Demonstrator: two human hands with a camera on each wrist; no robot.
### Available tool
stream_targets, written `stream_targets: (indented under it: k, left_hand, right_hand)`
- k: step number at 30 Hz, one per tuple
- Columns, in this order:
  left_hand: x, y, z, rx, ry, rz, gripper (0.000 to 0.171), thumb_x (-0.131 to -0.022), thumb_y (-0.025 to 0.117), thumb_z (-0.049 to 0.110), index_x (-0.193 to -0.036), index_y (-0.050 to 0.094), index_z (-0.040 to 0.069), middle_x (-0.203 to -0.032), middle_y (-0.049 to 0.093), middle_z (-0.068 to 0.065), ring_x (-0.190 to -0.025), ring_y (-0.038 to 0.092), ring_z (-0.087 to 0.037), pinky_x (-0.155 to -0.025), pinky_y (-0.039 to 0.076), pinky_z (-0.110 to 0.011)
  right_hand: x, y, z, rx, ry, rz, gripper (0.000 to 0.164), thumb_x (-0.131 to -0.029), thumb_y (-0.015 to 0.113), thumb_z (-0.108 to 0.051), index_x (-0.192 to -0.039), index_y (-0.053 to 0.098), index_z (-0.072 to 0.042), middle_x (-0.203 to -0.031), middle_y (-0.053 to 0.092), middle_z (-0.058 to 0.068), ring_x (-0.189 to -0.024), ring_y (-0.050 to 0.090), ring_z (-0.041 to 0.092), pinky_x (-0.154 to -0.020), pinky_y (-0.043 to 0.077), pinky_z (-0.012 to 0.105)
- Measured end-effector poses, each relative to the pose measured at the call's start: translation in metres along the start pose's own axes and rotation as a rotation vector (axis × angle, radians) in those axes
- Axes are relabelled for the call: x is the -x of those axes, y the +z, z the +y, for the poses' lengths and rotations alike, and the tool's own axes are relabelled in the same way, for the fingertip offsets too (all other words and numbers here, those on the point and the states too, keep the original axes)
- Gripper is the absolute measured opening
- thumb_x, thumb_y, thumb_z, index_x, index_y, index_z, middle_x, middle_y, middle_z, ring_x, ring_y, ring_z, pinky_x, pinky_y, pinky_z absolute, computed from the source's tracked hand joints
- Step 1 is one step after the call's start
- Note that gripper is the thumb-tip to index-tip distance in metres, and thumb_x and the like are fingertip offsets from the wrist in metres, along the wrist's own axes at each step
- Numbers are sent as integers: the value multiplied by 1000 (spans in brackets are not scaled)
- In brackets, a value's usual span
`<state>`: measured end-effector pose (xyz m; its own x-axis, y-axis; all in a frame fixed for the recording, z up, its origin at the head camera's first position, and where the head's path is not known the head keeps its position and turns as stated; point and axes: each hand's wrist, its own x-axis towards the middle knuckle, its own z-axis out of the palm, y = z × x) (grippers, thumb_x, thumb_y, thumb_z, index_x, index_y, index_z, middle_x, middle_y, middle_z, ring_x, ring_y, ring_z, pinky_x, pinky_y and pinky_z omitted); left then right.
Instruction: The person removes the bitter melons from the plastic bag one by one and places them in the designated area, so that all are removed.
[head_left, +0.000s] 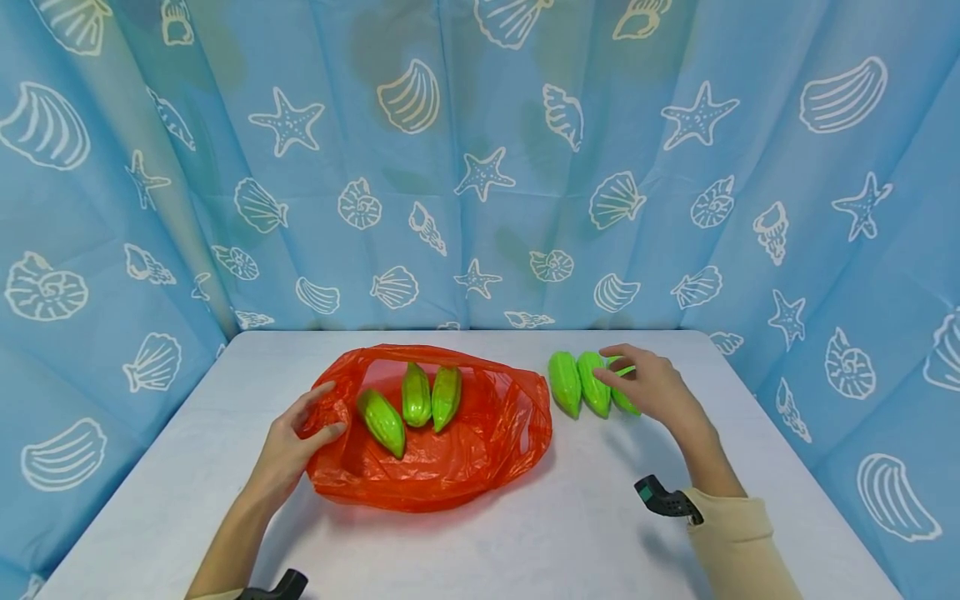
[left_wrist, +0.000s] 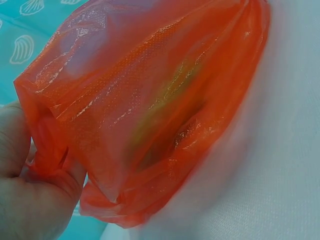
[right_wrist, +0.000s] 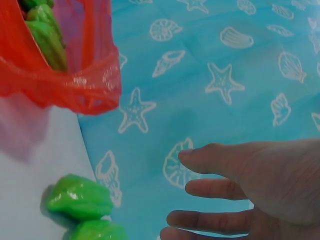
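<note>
A red plastic bag (head_left: 420, 492) lies on the table with its mouth held wide. Three glossy green ridged fruits, much like star fruits, sit inside; one is the leftmost fruit (head_left: 382, 423). My left hand (head_left: 288, 442) grips the bag's left rim, the plastic between thumb and fingers in the left wrist view. To the right of the bag stand three more such fruits in a row: a left one (head_left: 565, 383), a middle one (head_left: 593, 385) and a right one (head_left: 624, 400). Over the right one hovers my right hand (head_left: 651, 385), fingers spread and holding nothing; it partly hides that fruit.
The white table (head_left: 525, 542) runs up to a blue curtain (head_left: 480, 233) printed with shells and starfish, which also hangs along both sides. A dark wrist device (head_left: 667, 500) is strapped at the right cuff, and another shows at the left wrist.
</note>
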<state>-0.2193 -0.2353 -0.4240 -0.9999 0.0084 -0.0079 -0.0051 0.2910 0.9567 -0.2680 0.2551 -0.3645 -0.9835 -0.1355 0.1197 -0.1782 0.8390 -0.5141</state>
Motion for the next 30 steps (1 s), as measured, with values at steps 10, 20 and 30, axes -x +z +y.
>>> stream_targets:
  k: [10, 20, 30]
  left_hand:
    - [0, 0, 0, -6, -8, 6, 70, -91, 70, 29, -152, 35, 25, -154, 37, -12, -133, 45, -34, -86, 59, -27]
    - [0, 0, 1, -12, -3, 4, 70, -91, 70, 29, -152, 35, 24, -155, 37, -13, -133, 45, -35, -86, 59, -27]
    - [1, 0, -1, -2, 14, -5, 71, -91, 69, 28, -152, 34, 23, -155, 37, -13, -133, 45, -35, -86, 58, -26]
  right_hand:
    - [5, 10, -30, -14, -31, -33, 49, -93, 65, -38, -133, 58, -12, -118, 67, 18, -105, 66, 34, -78, 61, 41]
    - [7, 26, -52, -22, -127, -23, 42, -90, 70, -32, -126, 63, -12, -111, 71, 15, -95, 69, 28, -73, 62, 36]
    - [13, 33, -67, -38, -153, -43, 41, -90, 70, -31, -126, 64, -12, -111, 70, 13, -94, 68, 25, -72, 61, 32]
